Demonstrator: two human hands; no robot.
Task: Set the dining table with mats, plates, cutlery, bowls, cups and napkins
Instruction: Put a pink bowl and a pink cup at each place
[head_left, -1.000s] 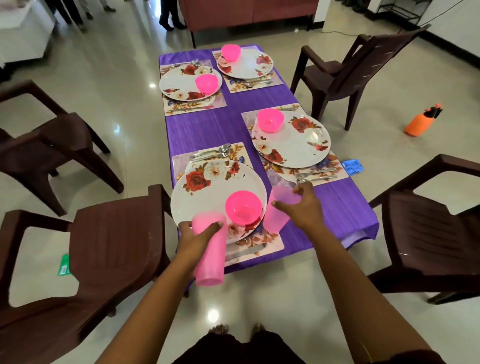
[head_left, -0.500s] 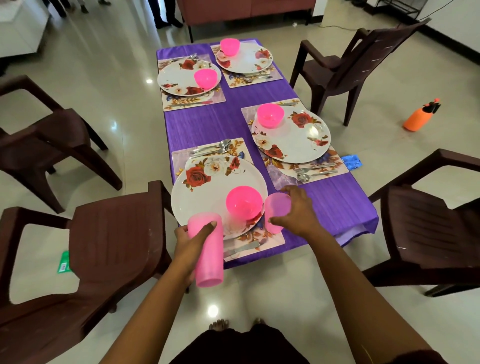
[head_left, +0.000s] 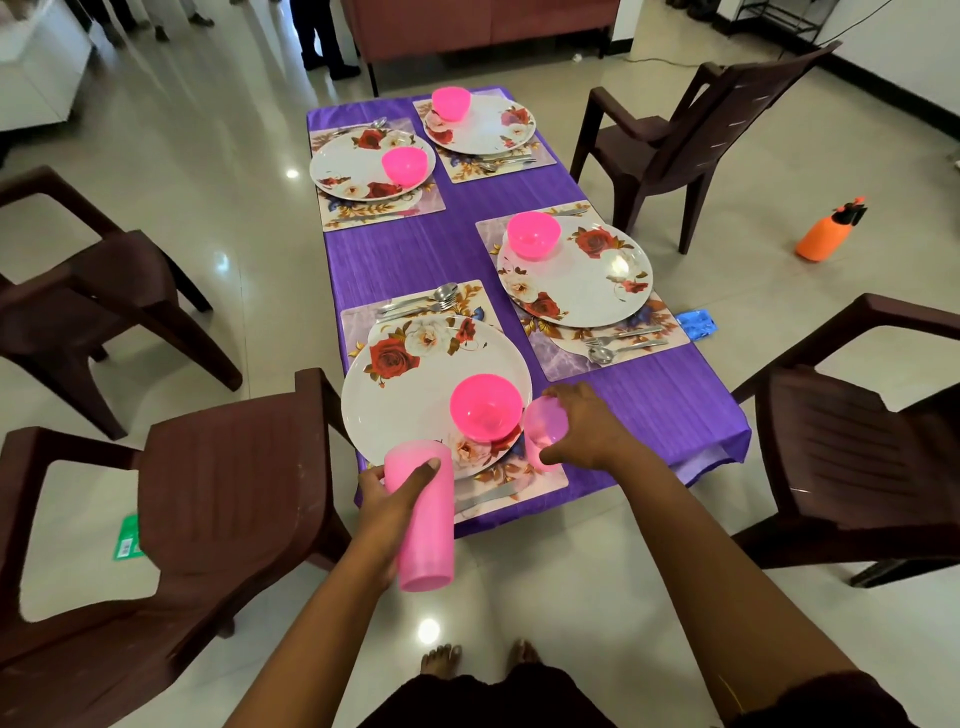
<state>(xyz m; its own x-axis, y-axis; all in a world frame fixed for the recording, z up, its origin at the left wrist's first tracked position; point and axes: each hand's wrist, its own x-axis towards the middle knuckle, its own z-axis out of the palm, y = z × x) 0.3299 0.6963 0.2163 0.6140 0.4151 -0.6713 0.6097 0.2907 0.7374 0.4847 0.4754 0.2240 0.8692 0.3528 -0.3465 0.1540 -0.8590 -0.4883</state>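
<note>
Placing the first cup at the near-left setting. The right hand (head_left: 582, 428) grips a single pink cup (head_left: 545, 434) from the side, fingers curled round its wall, and holds it upright at the right edge of the near plate (head_left: 415, 379), just beside the pink bowl (head_left: 485, 406). The cup's base appears to be at or just above the mat (head_left: 540, 480); whether it already rests there cannot be told. The left hand (head_left: 387, 512) grips a stack of cups (head_left: 423, 519), held upright off the near end of the table (head_left: 649, 410); how many it holds cannot be told.

To do the step well, the cup's base should land flat on bare mat, clear of the plate rim, so it does not tilt. The fingers should open only once the cup stands by itself, and the hand should withdraw sideways, away from the bowl. The stack stays low and steady meanwhile. Three further settings, each with plate, bowl and cutlery (head_left: 621, 345), show no cup, and no napkins are visible.
</note>
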